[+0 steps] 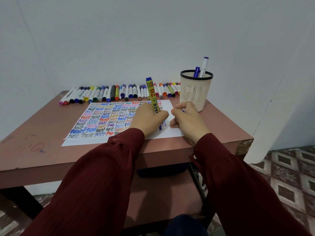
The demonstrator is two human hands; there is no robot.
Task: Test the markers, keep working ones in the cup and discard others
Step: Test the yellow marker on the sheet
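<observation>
Head view: the left hand [148,117] is curled tight round a yellow-green marker [152,94], held near upright with its tip down on the paper [102,120] — the barrel reads "KER" and "70". Just right of that grip, the right hand [185,116] rests curled round a blue cap [183,111]. "test" covers the sheet. Beyond the grip: one cup [196,92] holding two markers [204,67], and a row of markers [119,92] too crowded to count.

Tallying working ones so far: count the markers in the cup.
2. A blue marker pokes above the cup's rim; a taller white, purple-capped marker stands just right of it. Others may be hidden inside.
</observation>
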